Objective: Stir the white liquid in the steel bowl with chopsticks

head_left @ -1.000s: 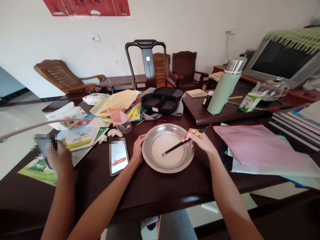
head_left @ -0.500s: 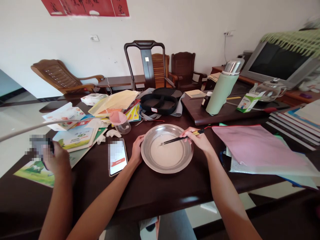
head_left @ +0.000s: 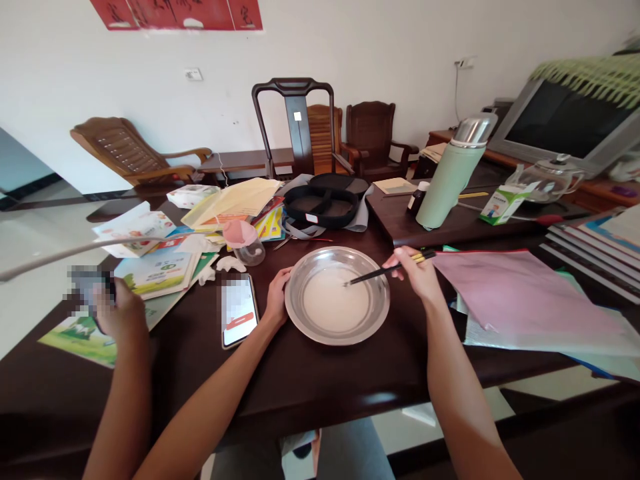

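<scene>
A round steel basin [head_left: 300, 315] stands on the dark wooden table [head_left: 280, 393] in front of me. It holds a pale, whitish liquid [head_left: 333, 310]. My left hand [head_left: 278, 293] grips the basin's left rim, with part of the fingers hidden by the rim and the hand itself. Between the fingers of my right hand [head_left: 414, 270] is a pair of black chopsticks [head_left: 373, 274] with gold-coloured upper ends. Their tips reach down over the liquid near the middle of the basin; whether they dip in, I cannot tell.
Left of the basin lies a lit phone [head_left: 239, 311]. Another person's hand [head_left: 125, 310] holds a blurred-out device farther left. A pink-lidded cup [head_left: 244, 241], books [head_left: 157, 270] and a black case [head_left: 320, 205] lie behind. Pink folder [head_left: 515, 287] and green thermos [head_left: 450, 180] are right.
My right hand and the chopsticks have moved to the right, the tips sliding from the basin's left part towards its middle. My left hand stays on the rim. The view has shifted slightly.
</scene>
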Motion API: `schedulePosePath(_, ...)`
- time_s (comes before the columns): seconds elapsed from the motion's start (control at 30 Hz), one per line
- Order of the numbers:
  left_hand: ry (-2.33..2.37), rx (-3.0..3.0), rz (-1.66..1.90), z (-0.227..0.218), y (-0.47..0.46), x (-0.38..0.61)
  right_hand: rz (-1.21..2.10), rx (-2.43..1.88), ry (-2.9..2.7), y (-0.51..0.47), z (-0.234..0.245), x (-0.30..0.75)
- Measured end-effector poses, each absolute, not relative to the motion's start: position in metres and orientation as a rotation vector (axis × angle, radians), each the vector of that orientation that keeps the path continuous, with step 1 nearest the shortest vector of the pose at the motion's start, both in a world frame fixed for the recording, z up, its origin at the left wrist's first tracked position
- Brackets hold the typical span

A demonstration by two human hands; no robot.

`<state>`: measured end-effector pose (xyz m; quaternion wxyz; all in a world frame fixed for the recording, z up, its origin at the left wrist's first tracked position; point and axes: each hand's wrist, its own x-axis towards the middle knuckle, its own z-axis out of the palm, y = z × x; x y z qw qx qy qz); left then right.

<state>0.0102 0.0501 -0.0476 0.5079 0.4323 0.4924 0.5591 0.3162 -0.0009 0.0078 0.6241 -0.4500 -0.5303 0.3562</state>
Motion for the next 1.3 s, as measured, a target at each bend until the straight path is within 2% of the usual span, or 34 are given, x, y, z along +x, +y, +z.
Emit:
schedulePosePath(0.23,1.201,1.063,1.340,-0.048,0.050,0.009,1.044,-0.968,-1.368,-0.001,0.008,0.307)
schedulePosePath(0.43,1.186,1.053,1.349,-0.050,0.051,0.009,0.851,-1.015,-1.213,-0.002,0.008,0.318)
schedulePosePath(0.63,1.190,1.022,1.345,-0.048,0.050,0.010,1.088,-0.958,-1.369,-0.002,0.008,0.305)
schedulePosePath(0.83,1.202,1.056,1.337,-0.047,0.050,0.011,0.858,-1.022,-1.198,0.000,0.007,0.319)
schedulePosePath(1.03,1.193,1.025,1.357,-0.049,0.050,0.010,1.076,-0.966,-1.367,-0.003,0.008,0.310)
schedulePosePath(1.23,1.186,1.027,1.356,-0.048,0.050,0.010,0.872,-1.009,-1.247,-0.001,0.009,0.316)
schedulePosePath(1.3,1.189,1.045,1.348,-0.048,0.050,0.010,0.913,-0.993,-1.223,-0.002,0.008,0.320)
